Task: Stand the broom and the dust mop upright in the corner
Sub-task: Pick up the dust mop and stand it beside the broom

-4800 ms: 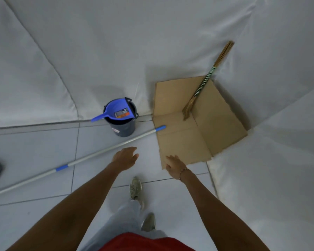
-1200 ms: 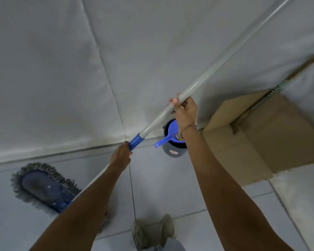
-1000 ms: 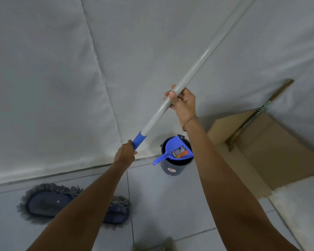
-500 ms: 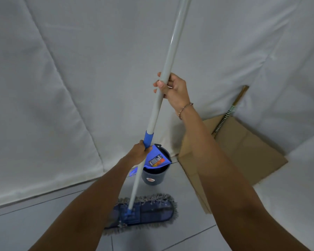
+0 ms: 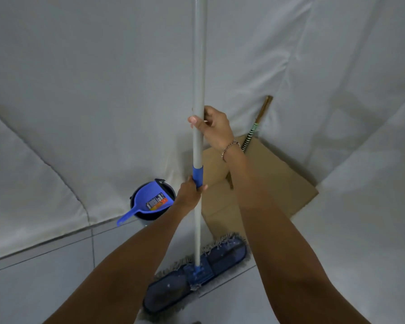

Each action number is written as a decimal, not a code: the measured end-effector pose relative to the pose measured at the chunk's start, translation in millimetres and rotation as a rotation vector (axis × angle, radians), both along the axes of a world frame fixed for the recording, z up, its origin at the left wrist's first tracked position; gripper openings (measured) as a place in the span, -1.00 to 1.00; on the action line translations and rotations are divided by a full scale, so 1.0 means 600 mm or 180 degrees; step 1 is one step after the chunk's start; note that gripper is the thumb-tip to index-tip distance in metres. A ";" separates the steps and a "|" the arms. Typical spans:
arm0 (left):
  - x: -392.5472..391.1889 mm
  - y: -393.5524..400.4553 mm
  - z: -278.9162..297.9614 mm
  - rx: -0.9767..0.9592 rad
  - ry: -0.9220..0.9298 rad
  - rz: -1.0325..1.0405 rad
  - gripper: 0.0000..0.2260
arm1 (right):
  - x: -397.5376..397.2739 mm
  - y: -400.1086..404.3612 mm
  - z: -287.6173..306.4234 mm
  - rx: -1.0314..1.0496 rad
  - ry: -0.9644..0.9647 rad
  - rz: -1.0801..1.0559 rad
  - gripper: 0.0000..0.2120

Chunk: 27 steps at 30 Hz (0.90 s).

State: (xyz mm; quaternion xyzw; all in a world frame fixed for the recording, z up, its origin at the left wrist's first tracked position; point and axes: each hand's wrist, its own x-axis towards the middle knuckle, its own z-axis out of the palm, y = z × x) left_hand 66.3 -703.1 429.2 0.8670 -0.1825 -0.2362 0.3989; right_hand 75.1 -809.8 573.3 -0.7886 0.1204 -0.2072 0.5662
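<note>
The dust mop has a long white handle with a blue band and a flat blue fringed head resting on the floor tiles. Its handle stands almost vertical in front of me. My left hand grips the handle at the blue band. Higher up, my right hand is closed around the white shaft. The broom, with a brown stick and a green-and-white striped section, leans in the corner behind my right wrist, its lower end hidden by my arm.
A flattened cardboard sheet lies on the floor in the corner under the broom. A dark bucket with a blue dustpan on top stands against the cloth-covered wall, left of the mop handle.
The mop went from lying on the floor to held in both hands. Over the last second its handle swung from a slant to nearly vertical, and the head slid right toward the cardboard.
</note>
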 end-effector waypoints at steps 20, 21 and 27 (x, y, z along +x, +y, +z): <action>0.225 -0.246 -0.036 -0.0295 0.0414 -0.0430 -0.70 | 0.202 -0.237 -0.004 -0.0214 0.0255 -0.0147 -0.78; 0.237 -0.256 -0.036 -0.0298 0.0416 -0.0394 -0.71 | 0.214 -0.247 -0.002 -0.0219 0.0259 -0.0149 -0.78; 0.311 -0.339 -0.047 -0.0287 0.0332 -0.0197 -0.73 | 0.293 -0.329 -0.005 -0.0233 0.0274 -0.0141 -0.77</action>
